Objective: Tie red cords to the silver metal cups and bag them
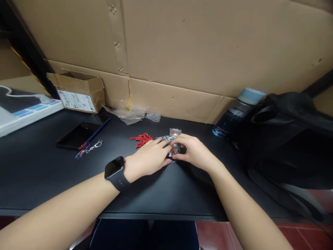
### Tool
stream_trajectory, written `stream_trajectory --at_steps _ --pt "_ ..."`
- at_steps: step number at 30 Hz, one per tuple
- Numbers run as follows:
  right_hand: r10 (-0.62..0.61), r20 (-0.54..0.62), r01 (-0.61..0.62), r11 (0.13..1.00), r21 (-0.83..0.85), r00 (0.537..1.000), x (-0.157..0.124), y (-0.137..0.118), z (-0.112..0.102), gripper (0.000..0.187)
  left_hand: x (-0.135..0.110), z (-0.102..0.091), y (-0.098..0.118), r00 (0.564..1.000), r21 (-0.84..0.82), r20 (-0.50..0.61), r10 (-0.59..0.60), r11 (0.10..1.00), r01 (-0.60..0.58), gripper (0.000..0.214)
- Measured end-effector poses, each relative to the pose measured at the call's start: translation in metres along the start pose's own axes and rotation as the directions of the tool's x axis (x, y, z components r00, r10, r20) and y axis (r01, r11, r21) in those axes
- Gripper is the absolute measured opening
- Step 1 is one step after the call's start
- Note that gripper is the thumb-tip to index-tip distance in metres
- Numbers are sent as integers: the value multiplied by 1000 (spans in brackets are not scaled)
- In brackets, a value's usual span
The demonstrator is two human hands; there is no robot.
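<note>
My left hand (149, 158), with a black smartwatch (116, 172) on its wrist, and my right hand (194, 151) meet at the middle of the black table (39, 173). Both pinch a small clear plastic bag (173, 138) that holds small red and metal parts. The fingers of both hands are closed on the bag and hide most of it. A pile of small red pieces (142, 139) lies just left of the bag, close to my left hand's fingertips.
A black phone (80, 133), a blue pen and a keyring (90, 147) lie at the left. Behind stand an open cardboard box (78, 91), empty clear bags (132, 113) and a cardboard wall. A water bottle (238, 111) and black bag (288, 139) sit right.
</note>
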State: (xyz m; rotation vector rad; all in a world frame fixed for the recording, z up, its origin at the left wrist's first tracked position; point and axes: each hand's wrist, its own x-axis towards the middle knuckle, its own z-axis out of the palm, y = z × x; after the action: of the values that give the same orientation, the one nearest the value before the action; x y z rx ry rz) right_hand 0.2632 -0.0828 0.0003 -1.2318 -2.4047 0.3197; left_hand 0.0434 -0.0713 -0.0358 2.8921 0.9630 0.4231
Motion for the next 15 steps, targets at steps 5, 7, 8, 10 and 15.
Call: stream_trajectory --at_steps 5,7,8,10,15 --pt "75 -101 -84 992 -94 992 3 3 8 38 1 -4 5 1000 -10 0 -6 1000 6 54" --pt "81 -134 -97 989 -111 988 4 4 10 36 1 -4 7 1000 -11 -2 -7 1000 7 55" --pt "78 -146 -95 989 -115 986 4 4 11 36 1 -5 7 1000 -15 -9 -6 1000 6 56" --pt "64 -152 -82 990 -115 986 6 4 15 39 1 -4 8 1000 -27 -29 3 1000 -4 56" --pt "73 -192 -101 984 -145 979 16 2 31 43 -1 -2 8 997 -35 -70 19 999 -22 58"
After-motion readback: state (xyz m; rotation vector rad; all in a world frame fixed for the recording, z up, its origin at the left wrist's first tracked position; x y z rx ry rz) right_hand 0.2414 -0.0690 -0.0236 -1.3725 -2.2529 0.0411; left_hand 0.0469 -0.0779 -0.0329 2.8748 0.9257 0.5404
